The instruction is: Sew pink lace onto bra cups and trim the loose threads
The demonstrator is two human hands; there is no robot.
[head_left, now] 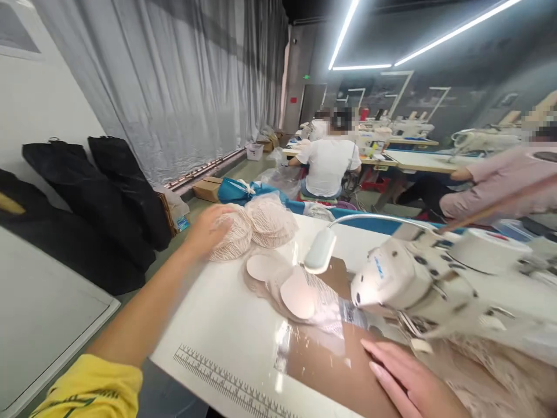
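Two stacks of cream lace bra cups (270, 223) sit at the far left of the white sewing table (209, 307). My left hand (210, 230) is at the left stack, its fingers curled over the edge of the lace cups; its thumb is hidden. In front of the stacks lies a lace piece with two smooth pale bra cups (298, 296), reaching toward the sewing machine (400, 273). My right hand (402, 368) lies with fingers stretched out over the brown plate (322, 354), below the machine head, holding nothing visible.
A small lamp (321, 249) on a bent neck hangs over the table. Beige lace fabric (491, 371) is heaped right of my right hand. A printed ruler (226, 380) runs along the front edge. Beyond, a person in white (328, 165) and another in pink (496, 180) sit by machines.
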